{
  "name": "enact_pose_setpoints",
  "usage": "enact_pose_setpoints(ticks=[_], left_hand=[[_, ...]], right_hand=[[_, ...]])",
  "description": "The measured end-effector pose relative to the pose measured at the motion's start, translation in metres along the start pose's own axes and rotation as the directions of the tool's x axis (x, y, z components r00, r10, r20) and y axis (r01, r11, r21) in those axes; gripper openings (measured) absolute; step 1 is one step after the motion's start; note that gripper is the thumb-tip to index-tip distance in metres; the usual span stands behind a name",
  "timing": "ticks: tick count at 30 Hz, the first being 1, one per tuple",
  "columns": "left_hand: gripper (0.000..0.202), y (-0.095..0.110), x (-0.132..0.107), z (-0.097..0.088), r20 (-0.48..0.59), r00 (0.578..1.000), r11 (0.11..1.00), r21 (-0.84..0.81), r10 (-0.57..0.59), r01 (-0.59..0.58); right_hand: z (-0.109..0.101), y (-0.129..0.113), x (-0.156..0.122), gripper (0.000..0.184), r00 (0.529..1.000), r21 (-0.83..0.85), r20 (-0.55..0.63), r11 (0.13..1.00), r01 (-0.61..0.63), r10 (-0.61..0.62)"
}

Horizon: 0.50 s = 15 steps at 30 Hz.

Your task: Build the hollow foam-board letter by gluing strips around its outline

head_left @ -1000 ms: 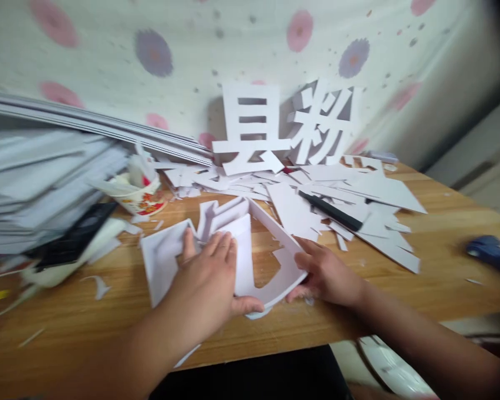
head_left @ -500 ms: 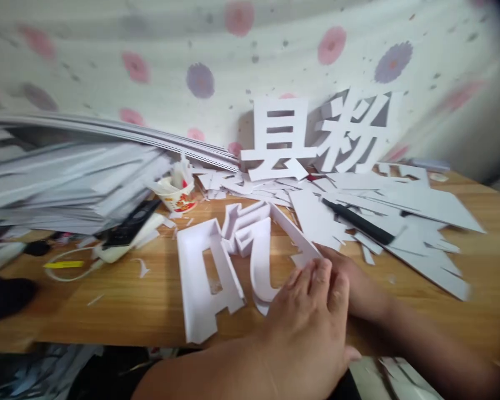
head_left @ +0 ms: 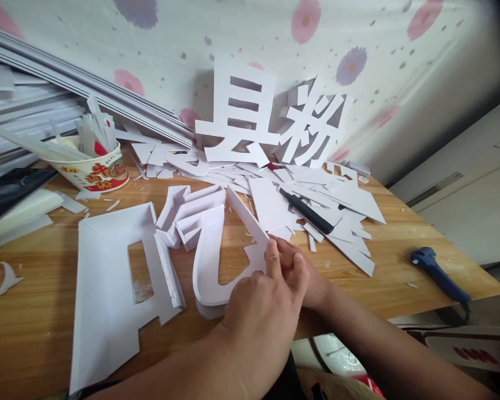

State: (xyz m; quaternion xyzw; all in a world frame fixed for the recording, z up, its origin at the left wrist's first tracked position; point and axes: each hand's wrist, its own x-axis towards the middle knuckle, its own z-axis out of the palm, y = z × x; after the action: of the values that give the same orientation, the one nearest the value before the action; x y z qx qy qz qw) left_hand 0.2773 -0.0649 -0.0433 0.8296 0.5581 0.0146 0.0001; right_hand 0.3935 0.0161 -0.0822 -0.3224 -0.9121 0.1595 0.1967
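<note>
On the wooden table in front of me lies a large white board character (head_left: 210,278) with thin raised side walls, its box-shaped part (head_left: 104,278) to the left. A long white strip (head_left: 246,214) stands on edge at its right and runs down to my fingers. My left hand (head_left: 262,311) is closed at the character's lower right end, its fingertips partly hidden. My right hand (head_left: 302,272) is closed right against it, gripping near the strip's lower end. Both hands meet there, so their exact hold is partly covered.
Two finished-looking white characters (head_left: 244,119) lean against the flowered curtain. Board scraps and a black cutter-like tool (head_left: 306,211) lie before them. A paper cup (head_left: 95,172) of white strips stands left; a blue corded tool (head_left: 439,275) lies near the right edge.
The view has swung right and closer, bringing the blue tool into sight. My left hand's flat fingers have curled in beside my right hand at the strip's end.
</note>
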Motion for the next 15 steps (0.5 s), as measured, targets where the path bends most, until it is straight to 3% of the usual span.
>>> enact_pose_setpoints(ticks=[5,9,12,15], left_hand=[[0.085,-0.007,0.012,0.001,0.032,0.999,0.999,-0.039,-0.008,0.010],[0.082,-0.009,0.017,0.006,0.075,0.997,1.000,0.023,-0.002,0.000],[0.077,-0.008,0.018,0.008,0.063,0.998,0.998,0.061,0.014,-0.018],[0.089,-0.008,0.017,0.008,0.063,0.998,0.999,0.034,-0.008,0.006]], right_hand=[[-0.005,-0.006,0.001,0.024,0.995,0.011,0.065,0.997,-0.080,0.080],[-0.009,-0.010,0.003,0.017,0.990,0.019,0.117,0.997,-0.078,0.076],[-0.013,-0.006,0.002,0.017,0.987,-0.057,0.158,0.998,0.006,0.003],[-0.017,0.004,-0.002,0.032,0.979,-0.116,0.173,0.985,0.128,-0.107]])
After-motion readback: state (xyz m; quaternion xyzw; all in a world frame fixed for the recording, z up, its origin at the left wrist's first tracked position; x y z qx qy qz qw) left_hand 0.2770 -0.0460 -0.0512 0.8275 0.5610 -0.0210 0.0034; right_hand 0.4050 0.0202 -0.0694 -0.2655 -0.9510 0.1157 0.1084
